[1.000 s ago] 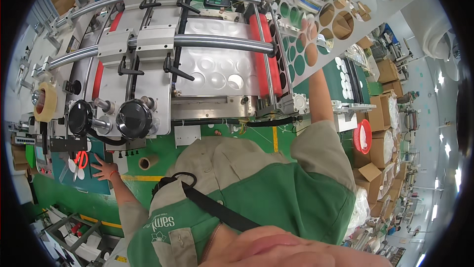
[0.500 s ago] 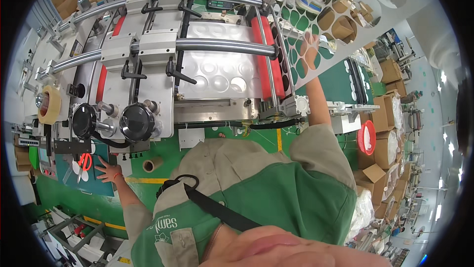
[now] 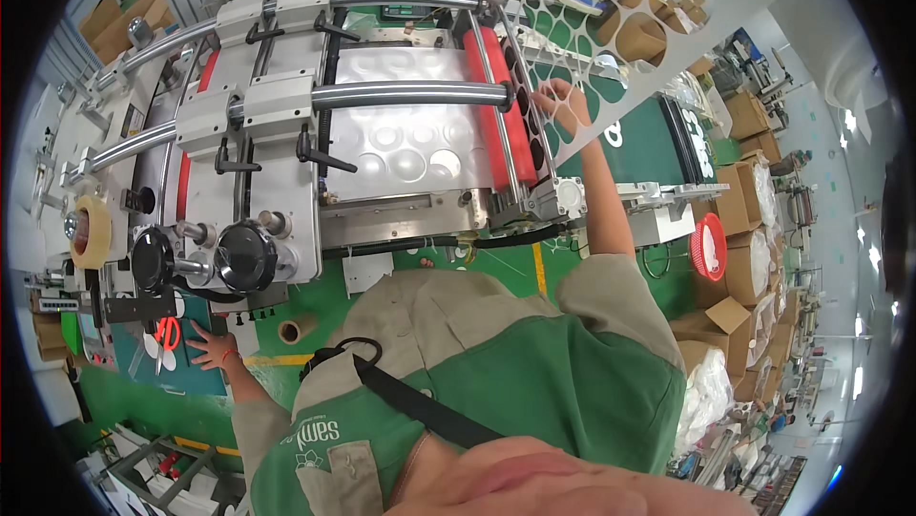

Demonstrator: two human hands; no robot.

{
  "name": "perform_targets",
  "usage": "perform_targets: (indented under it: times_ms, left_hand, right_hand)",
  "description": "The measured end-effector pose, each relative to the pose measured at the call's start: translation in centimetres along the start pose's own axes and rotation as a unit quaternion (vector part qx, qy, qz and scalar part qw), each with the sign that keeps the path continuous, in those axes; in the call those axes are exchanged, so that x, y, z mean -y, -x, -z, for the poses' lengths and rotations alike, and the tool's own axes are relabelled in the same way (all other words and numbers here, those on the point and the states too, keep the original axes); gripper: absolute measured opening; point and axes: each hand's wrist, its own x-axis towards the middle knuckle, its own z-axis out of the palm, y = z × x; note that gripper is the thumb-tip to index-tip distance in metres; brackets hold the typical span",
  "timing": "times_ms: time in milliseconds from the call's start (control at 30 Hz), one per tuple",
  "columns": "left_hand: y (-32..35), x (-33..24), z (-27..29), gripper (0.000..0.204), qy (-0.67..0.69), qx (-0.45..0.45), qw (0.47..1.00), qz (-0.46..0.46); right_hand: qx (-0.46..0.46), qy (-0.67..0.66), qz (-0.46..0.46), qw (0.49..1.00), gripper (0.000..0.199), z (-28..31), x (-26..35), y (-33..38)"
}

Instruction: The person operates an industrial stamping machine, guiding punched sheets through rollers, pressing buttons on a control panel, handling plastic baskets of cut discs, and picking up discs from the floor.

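Observation:
My left hand [image 3: 212, 348] lies with fingers spread on a blue-green mat [image 3: 196, 380], beside orange-handled scissors [image 3: 168, 333]. My right arm reaches to the machine's right end. There my right hand [image 3: 565, 107] is behind a white web punched with round holes [image 3: 625, 63], its fingers stretched left toward the red roller [image 3: 510, 134]. Strips of the web cross the hand, so whether it touches the web is unclear. Left of the roller, a shiny sheet with round outlines [image 3: 401, 148] lies on the machine bed. White cut pieces [image 3: 614, 134] rest on the green conveyor belt [image 3: 654, 148].
Steel rails [image 3: 410, 94] and black knobs [image 3: 246, 256] stand out on the machine. A tape roll [image 3: 91, 232] hangs at the left. Right of me are a red basket [image 3: 708, 247] and cardboard boxes [image 3: 720, 325]. A cardboard tube [image 3: 297, 329] is near the floor.
My right hand has moved left and slightly down, closer to the red roller. White pieces on the belt now show beside it. My left hand keeps its place by the scissors. The view has shifted slightly.

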Motion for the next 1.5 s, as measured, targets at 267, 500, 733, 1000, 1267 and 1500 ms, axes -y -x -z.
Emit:
perform_targets:
  times_ms: [267, 500, 733, 1000, 1267, 1500]
  left_hand:
    - [0.0, -0.2, -0.5, 0.089, -0.013, -0.009, 1.000, -0.004]
    - [-0.2, 1.1, -1.1, 0.090, -0.052, -0.018, 0.998, 0.008]
    - [-0.3, 0.7, -1.2, 0.090, -0.068, -0.009, 0.998, 0.013]
    - [0.2, 0.1, 0.5, 0.092, -0.027, 0.035, 0.999, 0.001]
    - [0.3, 1.2, -0.2, 0.103, -0.006, 0.070, 0.997, -0.026]
    - [0.6, 5.4, -1.1, 0.098, -0.079, -0.033, 0.979, -0.187]
  right_hand:
    - [-0.289, 0.117, 0.071, 0.947, 0.007, 2.9, 1.7, 2.3]
    - [-0.155, -0.114, 0.073, 0.979, 0.031, 3.4, 4.8, 1.2]
    - [-0.160, -0.050, 0.144, 0.975, 0.033, 3.0, 6.2, 0.7]
    - [-0.197, 0.125, 0.143, 0.962, 0.014, 5.2, 7.2, 2.3]
    - [-0.309, 0.065, 0.082, 0.945, 0.020, 5.8, 4.9, 4.7]
    - [-0.045, 0.202, -0.051, 0.977, 0.043, 3.4, -7.3, 5.6]
